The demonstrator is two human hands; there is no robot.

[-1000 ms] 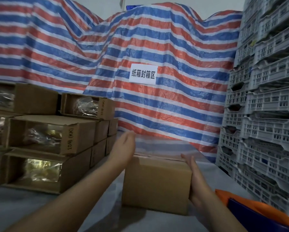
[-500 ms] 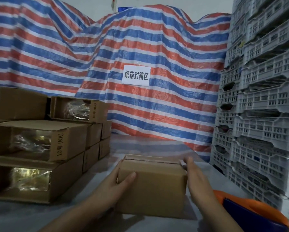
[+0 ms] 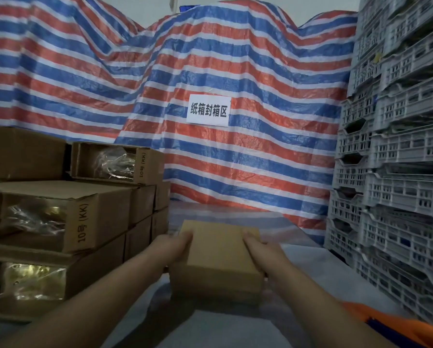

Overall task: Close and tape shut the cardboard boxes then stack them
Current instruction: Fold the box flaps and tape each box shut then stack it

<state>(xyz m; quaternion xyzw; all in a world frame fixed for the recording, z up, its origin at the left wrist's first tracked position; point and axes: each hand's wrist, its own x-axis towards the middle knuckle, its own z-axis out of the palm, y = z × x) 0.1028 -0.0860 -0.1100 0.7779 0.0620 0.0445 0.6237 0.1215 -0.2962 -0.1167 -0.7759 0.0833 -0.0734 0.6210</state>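
Note:
A small closed cardboard box (image 3: pixel 219 257) sits on the grey table, its plain top face turned up toward me. My left hand (image 3: pixel 171 247) grips its left side, with the thumb curled onto the top near the far left corner. My right hand (image 3: pixel 261 247) grips the right side the same way, thumb on top. To the left stands a stack of open-ended cardboard boxes (image 3: pixel 67 217) showing bagged brass parts inside; the nearest ones are marked "10 (KK)".
Grey plastic crates (image 3: pixel 396 172) are piled high along the right. A red, white and blue striped tarp (image 3: pixel 210 71) with a white paper sign (image 3: pixel 208 111) hangs behind the table. An orange and blue object (image 3: pixel 396 327) lies at the lower right corner.
The box has been tipped over toward the far side, so a plain face is up. Both hands moved from its flanks to grip it with thumbs on top.

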